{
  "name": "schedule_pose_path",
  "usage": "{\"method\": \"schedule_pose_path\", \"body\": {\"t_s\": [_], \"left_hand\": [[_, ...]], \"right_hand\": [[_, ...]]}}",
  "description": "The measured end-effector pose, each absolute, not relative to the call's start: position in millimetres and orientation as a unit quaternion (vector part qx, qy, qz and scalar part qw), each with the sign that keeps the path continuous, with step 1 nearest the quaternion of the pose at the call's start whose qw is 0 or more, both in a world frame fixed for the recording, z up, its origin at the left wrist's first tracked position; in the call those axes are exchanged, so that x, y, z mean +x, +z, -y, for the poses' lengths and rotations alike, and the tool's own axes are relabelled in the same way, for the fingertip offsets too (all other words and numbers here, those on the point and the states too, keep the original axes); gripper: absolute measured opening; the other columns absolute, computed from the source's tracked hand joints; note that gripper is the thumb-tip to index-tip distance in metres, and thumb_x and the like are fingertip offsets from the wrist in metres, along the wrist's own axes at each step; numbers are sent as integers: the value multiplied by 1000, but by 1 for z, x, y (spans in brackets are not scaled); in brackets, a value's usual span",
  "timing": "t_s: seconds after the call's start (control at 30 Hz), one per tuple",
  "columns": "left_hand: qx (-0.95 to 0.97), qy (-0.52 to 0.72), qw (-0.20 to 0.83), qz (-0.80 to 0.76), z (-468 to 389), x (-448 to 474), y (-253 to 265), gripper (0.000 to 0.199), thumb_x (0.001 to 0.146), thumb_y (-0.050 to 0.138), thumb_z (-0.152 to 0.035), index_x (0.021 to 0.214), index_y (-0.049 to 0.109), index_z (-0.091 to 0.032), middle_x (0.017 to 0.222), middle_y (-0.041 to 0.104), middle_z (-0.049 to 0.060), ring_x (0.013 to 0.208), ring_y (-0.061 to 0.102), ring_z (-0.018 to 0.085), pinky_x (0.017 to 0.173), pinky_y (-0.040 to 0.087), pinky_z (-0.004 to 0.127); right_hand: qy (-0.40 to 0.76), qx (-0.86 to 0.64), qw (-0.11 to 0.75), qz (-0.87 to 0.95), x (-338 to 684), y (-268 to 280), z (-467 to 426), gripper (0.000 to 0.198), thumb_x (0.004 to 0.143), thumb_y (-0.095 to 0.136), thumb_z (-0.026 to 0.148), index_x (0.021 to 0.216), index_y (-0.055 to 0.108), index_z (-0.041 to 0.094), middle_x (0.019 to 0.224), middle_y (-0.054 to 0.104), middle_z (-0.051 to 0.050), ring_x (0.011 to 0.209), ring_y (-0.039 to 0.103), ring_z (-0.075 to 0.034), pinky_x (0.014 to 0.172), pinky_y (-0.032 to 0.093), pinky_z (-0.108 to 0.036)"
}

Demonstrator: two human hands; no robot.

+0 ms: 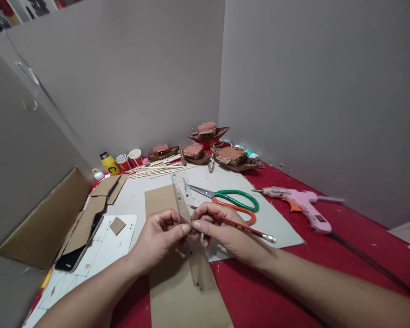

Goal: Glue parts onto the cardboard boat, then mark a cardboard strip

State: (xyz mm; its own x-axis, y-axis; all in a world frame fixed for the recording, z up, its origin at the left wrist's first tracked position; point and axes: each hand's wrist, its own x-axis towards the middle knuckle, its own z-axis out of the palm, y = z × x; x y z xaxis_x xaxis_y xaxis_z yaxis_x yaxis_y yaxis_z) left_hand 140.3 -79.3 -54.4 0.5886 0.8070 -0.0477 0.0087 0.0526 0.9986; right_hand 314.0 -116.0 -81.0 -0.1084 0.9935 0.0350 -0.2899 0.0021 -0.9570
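My left hand (pixel 162 234) is closed in a pinch, its thumb and forefinger on what looks like a small brown cardboard piece (pixel 184 213), partly hidden by the fingers. The fingertips of my right hand (pixel 222 228) meet it there. A dark red pencil (pixel 239 225) lies across my right hand, its silver end toward the wrist. Under both hands a clear ruler (pixel 198 271) rests lengthwise on a long cardboard strip (pixel 174 296). Just beyond my right hand are scissors (pixel 237 196) with one green and one orange handle, blades pointing left.
A pink glue gun (pixel 300 200) lies at right, its cord trailing forward. Cardboard pieces (pixel 89 218) cover part of a phone (pixel 66 263) at left, near a small cardboard square (pixel 117 225). Behind are thin sticks (pixel 157 166), model boats (pixel 232 156), cups (pixel 135 157) and a yellow bottle (pixel 109 164).
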Motion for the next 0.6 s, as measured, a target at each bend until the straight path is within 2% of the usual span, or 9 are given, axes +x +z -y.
{"method": "schedule_pose_path", "body": {"t_s": [0.17,0.33,0.47,0.6], "left_hand": [[586,342,644,-354,68,137,-63,31,84,69,-40,69,60,-14,57,62,-1,49,55,9,52,45,20],[533,434,630,-362,49,128,-62,31,83,69,-44,76,63,-15,61,61,-2,49,58,9,50,48,20],[556,373,651,-358,56,130,-64,27,77,75,-40,79,64,-15,59,61,-3,49,56,9,50,46,19],[573,378,626,-369,59,131,-62,27,74,78,-34,66,61,-15,54,60,-3,47,53,8,49,43,18]], "right_hand": [[599,-405,521,454,314,-83,114,32,72,76,42,79,56,18,61,66,1,58,63,-13,50,49,-21],[610,-423,489,458,311,-85,115,29,74,74,40,79,55,18,63,66,2,56,61,-10,50,47,-20],[608,-443,448,483,309,-86,119,23,78,70,36,80,56,18,62,63,3,56,59,-9,52,45,-19],[624,-445,419,487,308,-86,122,21,79,67,35,82,56,18,65,63,3,55,58,-8,52,44,-19]]}}
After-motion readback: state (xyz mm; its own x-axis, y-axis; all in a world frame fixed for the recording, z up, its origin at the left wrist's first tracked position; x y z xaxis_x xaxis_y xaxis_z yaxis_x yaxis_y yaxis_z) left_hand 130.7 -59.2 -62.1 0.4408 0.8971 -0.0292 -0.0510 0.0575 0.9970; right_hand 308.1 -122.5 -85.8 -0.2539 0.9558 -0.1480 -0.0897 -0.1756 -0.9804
